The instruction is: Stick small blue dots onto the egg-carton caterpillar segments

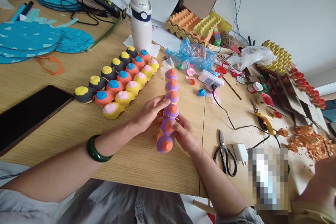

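A strip of purple bumps with orange tips (171,110), seemingly egg-carton cups covered in clay, is held above the table between my two hands. My left hand (151,112) grips its left side, the thumb lying along the middle bumps and the other fingers partly hidden beneath. On the lower right side, my right hand (186,134) pinches it, its thumb beside an orange tip. Left of it lie three similar rows side by side: a black strip with yellow tops (107,72), an orange strip with blue tops (123,77) and a yellow strip with pink tops (131,88).
A white bottle (141,29) stands behind the rows; a black phone (34,113) lies left. Rightward are a power strip (210,77), scissors (224,154) and yellow-handled pliers (264,120). Egg cartons (183,22) are stacked behind. Another person's hand (324,178) shows at far right.
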The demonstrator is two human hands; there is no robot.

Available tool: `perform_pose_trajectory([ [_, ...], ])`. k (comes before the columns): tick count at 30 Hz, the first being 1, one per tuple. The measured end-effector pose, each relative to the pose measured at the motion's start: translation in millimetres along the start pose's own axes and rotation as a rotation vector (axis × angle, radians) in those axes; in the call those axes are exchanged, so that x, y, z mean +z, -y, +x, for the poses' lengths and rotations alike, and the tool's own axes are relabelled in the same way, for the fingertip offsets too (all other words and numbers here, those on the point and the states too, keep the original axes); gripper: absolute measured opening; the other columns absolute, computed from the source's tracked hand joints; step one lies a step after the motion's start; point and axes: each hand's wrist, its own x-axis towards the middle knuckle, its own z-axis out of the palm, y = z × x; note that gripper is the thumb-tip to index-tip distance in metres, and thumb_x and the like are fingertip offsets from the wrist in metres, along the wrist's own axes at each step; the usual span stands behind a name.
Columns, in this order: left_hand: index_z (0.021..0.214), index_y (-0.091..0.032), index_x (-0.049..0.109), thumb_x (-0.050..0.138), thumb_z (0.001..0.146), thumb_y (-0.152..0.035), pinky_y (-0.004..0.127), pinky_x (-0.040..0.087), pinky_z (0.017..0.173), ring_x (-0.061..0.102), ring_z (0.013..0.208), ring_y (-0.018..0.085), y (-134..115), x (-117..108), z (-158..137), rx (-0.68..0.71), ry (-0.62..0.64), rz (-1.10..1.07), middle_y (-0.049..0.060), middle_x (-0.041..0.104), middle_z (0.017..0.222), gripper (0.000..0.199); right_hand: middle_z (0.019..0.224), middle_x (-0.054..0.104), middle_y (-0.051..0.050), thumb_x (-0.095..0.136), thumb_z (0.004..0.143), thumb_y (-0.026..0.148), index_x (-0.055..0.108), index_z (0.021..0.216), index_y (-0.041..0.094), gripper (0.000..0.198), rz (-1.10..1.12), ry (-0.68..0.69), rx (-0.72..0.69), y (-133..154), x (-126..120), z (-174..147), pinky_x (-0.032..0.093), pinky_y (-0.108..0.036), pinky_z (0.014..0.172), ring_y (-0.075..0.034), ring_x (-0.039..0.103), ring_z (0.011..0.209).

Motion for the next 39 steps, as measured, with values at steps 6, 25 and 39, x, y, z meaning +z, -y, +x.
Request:
perform_pose_trajectory([
  [6,0.101,-0.019,0.071,0.089,0.079,-0.044,0.024,0.051,0.069,0.062,0.080,0.014,-3.2,0.6,-4.1,-0.026,0.016,-0.027,0.000,0.067,0.089,0.038,0.094,0.077,-0.004,0.081,0.083,0.066,0.075,0.107,0.027,0.046,-0.027,-0.003,0.000,1.2,-2.7,0.2,0.058,-0.036,0.071,-0.022,0.069,0.081],
  [25,0.074,-0.023,0.063,0.085,0.080,-0.062,0.028,0.044,0.059,0.049,0.069,0.016,2.9,2.8,-10.5,-0.032,0.009,0.093,0.001,0.054,0.075,0.046,0.077,0.067,-0.001,0.078,0.081,0.073,0.072,0.084,0.025,0.048,-0.255,-0.103,-0.069,2.3,1.7,-1.9,0.044,-0.034,0.071,-0.018,0.055,0.070],
  [39,0.072,-0.021,0.061,0.071,0.088,-0.063,0.030,0.041,0.062,0.050,0.068,0.017,3.8,-1.4,-10.9,0.134,-0.065,0.467,0.000,0.058,0.072,0.046,0.072,0.053,0.001,0.073,0.081,0.076,0.061,0.078,0.023,0.054,-0.387,-0.137,-0.089,3.4,4.9,-3.4,0.037,-0.032,0.064,-0.016,0.043,0.068],
])
